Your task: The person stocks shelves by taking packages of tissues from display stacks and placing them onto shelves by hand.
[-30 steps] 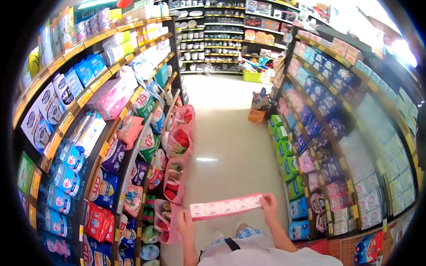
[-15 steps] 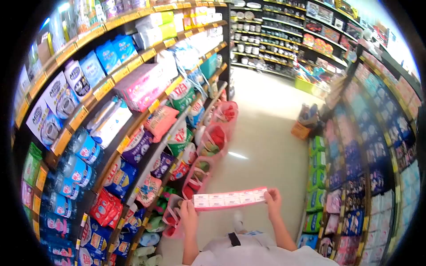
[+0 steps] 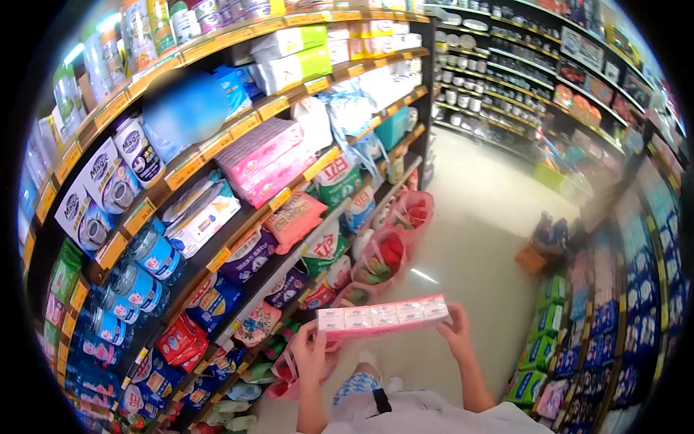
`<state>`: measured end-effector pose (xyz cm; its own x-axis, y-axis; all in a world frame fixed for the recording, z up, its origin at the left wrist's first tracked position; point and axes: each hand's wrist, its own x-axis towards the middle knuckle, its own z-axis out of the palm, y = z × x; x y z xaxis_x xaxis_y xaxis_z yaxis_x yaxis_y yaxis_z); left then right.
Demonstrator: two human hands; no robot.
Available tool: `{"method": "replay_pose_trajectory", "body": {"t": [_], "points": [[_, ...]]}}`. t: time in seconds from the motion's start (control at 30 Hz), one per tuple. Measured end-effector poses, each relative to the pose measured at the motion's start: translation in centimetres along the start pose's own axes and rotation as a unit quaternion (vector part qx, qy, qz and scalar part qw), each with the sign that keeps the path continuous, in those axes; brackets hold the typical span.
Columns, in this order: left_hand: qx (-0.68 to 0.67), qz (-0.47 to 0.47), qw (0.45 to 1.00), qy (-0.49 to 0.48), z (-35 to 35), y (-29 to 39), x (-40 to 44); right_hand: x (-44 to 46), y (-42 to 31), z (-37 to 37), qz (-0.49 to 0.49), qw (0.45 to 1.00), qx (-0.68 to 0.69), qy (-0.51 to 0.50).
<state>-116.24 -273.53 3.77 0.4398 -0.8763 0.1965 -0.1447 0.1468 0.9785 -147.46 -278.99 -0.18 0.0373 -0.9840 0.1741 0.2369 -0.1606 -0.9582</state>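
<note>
A long pink-and-white multipack of pocket tissues (image 3: 383,317) is held level in front of my body. Its side shows rows of small white packets under clear wrap. My left hand (image 3: 311,351) grips the left end, and my right hand (image 3: 455,333) has closed on the right end. Similar pink packs (image 3: 262,163) lie stacked on the shelf to my left. Below the left hand is a pink basket (image 3: 285,369), partly hidden by my arm.
The left shelving holds blue-capped bottles (image 3: 137,286), red bags (image 3: 184,340) and other bagged goods. Pink baskets (image 3: 383,260) line its foot. Green packages (image 3: 538,351) fill the right shelf's lower edge. Ahead on the aisle floor stands an orange-brown box (image 3: 533,257).
The view has turned left, so the shelves and floor shift rightward. The multipack has tilted, showing more of its pink top, with its right end slightly higher. Both hands keep their hold.
</note>
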Motion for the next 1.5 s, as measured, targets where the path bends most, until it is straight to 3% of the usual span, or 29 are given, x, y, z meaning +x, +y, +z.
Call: {"method": "replay_pose_trajectory", "body": {"t": [0.13,0.2,0.27,0.47,0.53,0.63,0.73,0.83,0.93,0.97,1.1,1.23,1.5], "points": [[-0.008,-0.024,1.0,-0.001,0.4,0.1,3.7,6.4,0.8,2.0,-0.021,0.999,-0.003,-0.033],[-0.014,0.005,1.0,0.008,0.8,-0.5,6.4,9.7,0.2,3.3,-0.027,0.998,-0.012,-0.047],[0.037,0.107,0.993,0.036,0.9,-0.3,9.2,13.3,-0.1,4.7,-0.03,0.997,-0.024,-0.068],[0.049,0.066,0.988,0.131,0.1,0.7,17.0,23.9,0.1,9.4,-0.072,0.979,-0.064,-0.182],[0.059,0.102,0.978,0.172,-0.4,0.9,19.5,27.4,-1.0,12.6,-0.129,0.967,-0.066,-0.207],[0.115,0.155,0.962,0.192,-1.7,1.1,22.7,32.0,-1.1,16.1,-0.129,0.955,-0.007,-0.267],[0.15,0.184,0.946,0.219,-3.1,0.5,26.1,35.5,-1.2,19.7,-0.188,0.943,-0.022,-0.275],[0.173,0.237,0.933,0.21,-4.0,0.9,28.9,38.7,-0.6,22.4,-0.157,0.945,0.008,-0.286],[0.13,0.233,0.943,0.197,-4.2,1.8,31.1,42.0,0.5,24.6,-0.136,0.948,0.037,-0.284],[0.112,0.193,0.958,0.178,-4.4,1.7,31.6,43.3,0.9,25.2,-0.152,0.944,0.034,-0.29],[0.169,0.227,0.943,0.176,-4.3,0.6,34.2,47.8,2.4,27.4,-0.179,0.928,0.056,-0.322],[0.22,0.232,0.916,0.244,-2.7,-0.2,35.6,51.3,4.4,28.8,-0.167,0.921,0.064,-0.345],[0.26,0.209,0.903,0.27,-0.4,1.1,36.9,54.9,7.3,30.6,-0.151,0.933,0.082,-0.317]]}}
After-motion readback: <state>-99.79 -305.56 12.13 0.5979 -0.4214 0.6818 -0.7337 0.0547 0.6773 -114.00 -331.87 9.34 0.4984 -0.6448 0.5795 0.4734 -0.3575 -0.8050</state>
